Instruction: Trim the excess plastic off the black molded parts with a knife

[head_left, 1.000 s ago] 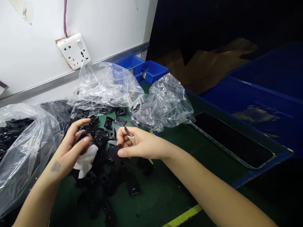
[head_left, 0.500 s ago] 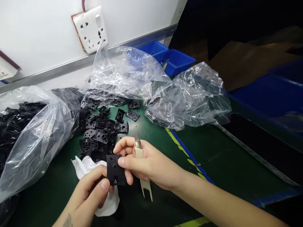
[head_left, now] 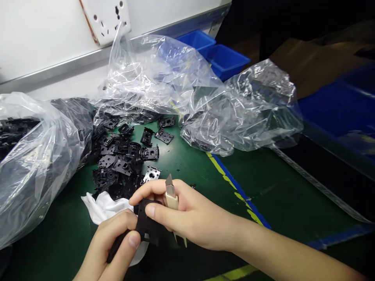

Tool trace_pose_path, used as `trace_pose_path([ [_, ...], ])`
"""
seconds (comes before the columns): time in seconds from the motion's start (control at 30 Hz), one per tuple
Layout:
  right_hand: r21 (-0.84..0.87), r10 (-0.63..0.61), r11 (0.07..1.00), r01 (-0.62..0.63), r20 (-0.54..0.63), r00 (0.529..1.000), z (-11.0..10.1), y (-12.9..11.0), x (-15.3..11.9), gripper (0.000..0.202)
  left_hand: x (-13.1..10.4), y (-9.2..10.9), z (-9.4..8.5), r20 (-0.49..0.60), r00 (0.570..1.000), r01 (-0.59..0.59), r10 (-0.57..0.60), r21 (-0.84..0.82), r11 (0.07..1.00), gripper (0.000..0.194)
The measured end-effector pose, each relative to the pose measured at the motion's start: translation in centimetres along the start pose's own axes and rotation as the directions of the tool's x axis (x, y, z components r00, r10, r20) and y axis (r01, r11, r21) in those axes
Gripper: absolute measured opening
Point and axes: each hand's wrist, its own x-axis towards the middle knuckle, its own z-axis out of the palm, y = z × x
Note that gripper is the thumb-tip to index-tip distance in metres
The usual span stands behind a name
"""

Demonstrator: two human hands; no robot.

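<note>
A flat black plastic part (head_left: 148,225) with small cut-outs is held between my hands, tilted. My left hand (head_left: 113,244) pinches its left edge between thumb and fingers; something dark also shows in that palm. My right hand (head_left: 187,216) rests its thumb on the part's face, with the index finger along the top edge. In the same hand lies a cream-handled utility knife (head_left: 172,197), its blade pointing up and away from the part. Beneath the hands a white cloth (head_left: 107,207) is partly covered. Just beyond, a heap of similar black plastic parts (head_left: 120,164) lies on the green table (head_left: 187,168).
On the left stands a clear plastic bag (head_left: 55,152) full of black parts. Another crumpled clear bag (head_left: 164,78) spreads across the back. Blue bins (head_left: 227,60) sit behind it, near a wall socket (head_left: 109,23). Blue and yellow tape (head_left: 231,179) marks the table.
My right index finger has come down over the part's top edge, and the part has tilted. The knife has tipped with the right hand. The view has shifted slightly downward.
</note>
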Motion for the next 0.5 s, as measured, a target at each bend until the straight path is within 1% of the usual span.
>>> trace_pose_path([
  [0.1, 0.046, 0.058, 0.997, -0.059, 0.016, 0.998, -0.1, -0.1, -0.2, 0.028, 0.1, -0.7, -0.7, 0.002, 1.0, 0.015, -0.015, -0.016, 1.0, 0.024],
  [0.2, 0.101, 0.104, 0.989, -0.105, 0.013, 0.994, 0.0, 0.0, -0.2, 0.029, 0.1, -0.7, -0.6, -0.021, 1.0, 0.022, -0.023, -0.011, 1.0, 0.023],
  [0.27, 0.083, 0.099, 0.992, -0.098, -0.001, 0.995, 0.1, 0.0, -0.1, 0.028, 0.2, -0.2, -0.1, -0.038, 0.999, -0.009, 0.009, 0.002, 1.0, 0.023],
  [0.37, 0.063, 0.056, 0.996, -0.055, -0.023, 0.998, 0.2, 0.1, 0.1, 0.024, 0.3, 0.5, 0.6, -0.005, 0.996, -0.086, 0.086, 0.009, 0.996, 0.03],
  [0.43, 0.076, 0.038, 0.996, -0.036, -0.02, 0.999, 0.1, 0.2, 0.2, 0.019, 0.3, 0.5, 0.6, 0.014, 0.997, -0.079, 0.079, 0.001, 0.997, 0.031],
  [0.5, 0.084, 0.032, 0.996, -0.033, 0.008, 0.999, -0.1, 0.3, 0.2, 0.015, 0.1, 0.0, 0.4, 0.008, 1.0, -0.025, 0.025, -0.023, 0.999, 0.025],
])
